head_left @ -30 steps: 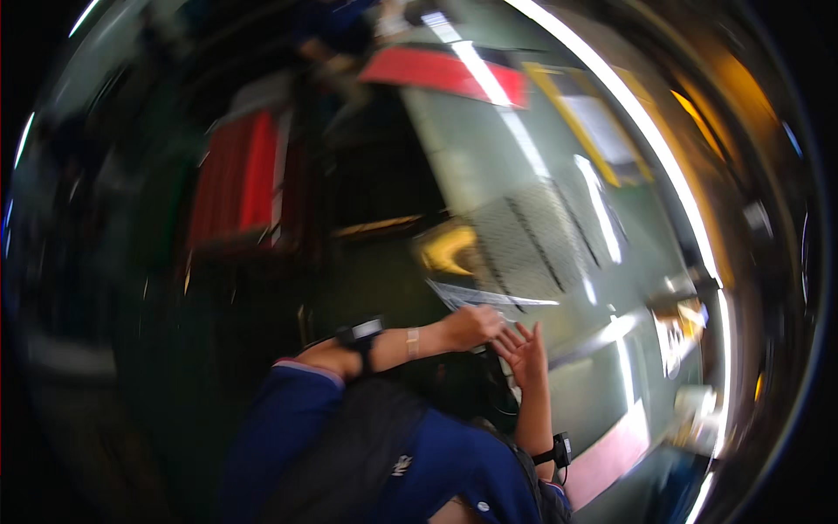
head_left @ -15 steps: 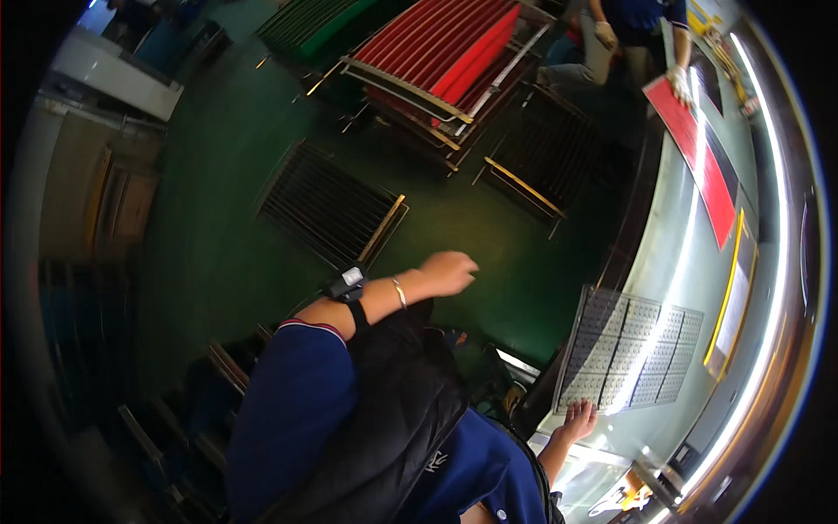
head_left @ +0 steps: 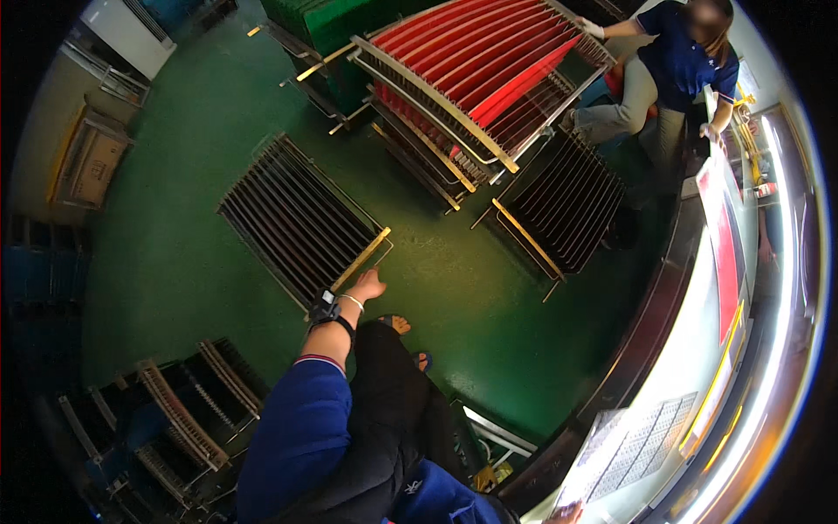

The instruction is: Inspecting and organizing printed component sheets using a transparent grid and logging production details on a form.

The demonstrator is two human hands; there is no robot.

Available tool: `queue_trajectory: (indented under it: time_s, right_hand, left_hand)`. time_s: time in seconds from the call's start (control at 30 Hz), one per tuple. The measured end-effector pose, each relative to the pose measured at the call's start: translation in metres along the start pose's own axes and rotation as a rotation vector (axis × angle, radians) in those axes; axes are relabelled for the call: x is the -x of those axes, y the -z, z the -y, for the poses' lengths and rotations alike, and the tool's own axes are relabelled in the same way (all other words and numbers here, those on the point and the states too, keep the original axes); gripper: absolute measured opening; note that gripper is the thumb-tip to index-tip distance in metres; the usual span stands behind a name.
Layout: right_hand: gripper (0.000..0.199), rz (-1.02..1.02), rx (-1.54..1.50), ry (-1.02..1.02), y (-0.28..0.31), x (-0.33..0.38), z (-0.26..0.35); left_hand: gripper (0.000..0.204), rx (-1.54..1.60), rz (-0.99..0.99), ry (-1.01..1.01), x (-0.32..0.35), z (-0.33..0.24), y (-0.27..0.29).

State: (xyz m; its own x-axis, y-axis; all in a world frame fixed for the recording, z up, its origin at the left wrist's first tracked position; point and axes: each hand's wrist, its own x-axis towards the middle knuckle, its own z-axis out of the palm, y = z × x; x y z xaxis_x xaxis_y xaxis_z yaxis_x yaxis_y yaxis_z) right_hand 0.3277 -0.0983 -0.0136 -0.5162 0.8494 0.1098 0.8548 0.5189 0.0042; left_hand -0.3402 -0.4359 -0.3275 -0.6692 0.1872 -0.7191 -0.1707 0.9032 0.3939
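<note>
My left hand (head_left: 367, 286) is stretched out low over the floor, its fingers curled and nothing visible in them. It is beside the yellow bar (head_left: 362, 262) at the near end of a dark slatted rack (head_left: 292, 214); whether it touches the rack I cannot tell. At the lower edge my right hand (head_left: 566, 513) is mostly cut off, its fingers at the near corner of a thin panel (head_left: 642, 450) patterned with a grid of small marks. That panel lies on the brightly lit worktable (head_left: 650, 358), and glare washes out its left part.
Red sheets (head_left: 476, 65) stand in a stacked rack ahead. Another dark rack (head_left: 559, 205) is on the green floor, with more racks (head_left: 179, 415) at lower left. A co-worker (head_left: 685, 65) in gloves stands beyond the table, near a red sheet (head_left: 726, 271). A lamp (head_left: 786, 236) runs along the right.
The view has swung left and down. My left hand has come back toward the near rack's yellow bar. The panel and right hand now appear lower in view. The co-worker has turned toward the red sheets.
</note>
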Motion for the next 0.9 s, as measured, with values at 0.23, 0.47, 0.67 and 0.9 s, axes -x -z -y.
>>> queue_trajectory:
  time_s: [0.23,0.47,0.67,0.9]
  right_hand:
    - [0.046,0.093,-0.475,-0.375,-0.009,0.049,-0.091]
    - [0.047,0.118,-0.173,-0.048,-0.035,-0.007,-0.056]
    - [0.049,0.211,-0.235,-0.054,-0.072,-0.060,0.028]
    - [0.051,0.302,-0.300,-0.019,-0.097,-0.111,0.118]
  left_hand:
    - [0.086,0.126,-0.240,0.076,-0.119,-0.025,-0.067]
    - [0.083,0.080,-0.435,0.257,-0.130,-0.041,-0.084]
    - [0.087,0.023,-0.352,0.222,-0.098,-0.037,-0.146]
    - [0.086,0.120,-0.077,0.035,-0.061,-0.030,-0.172]
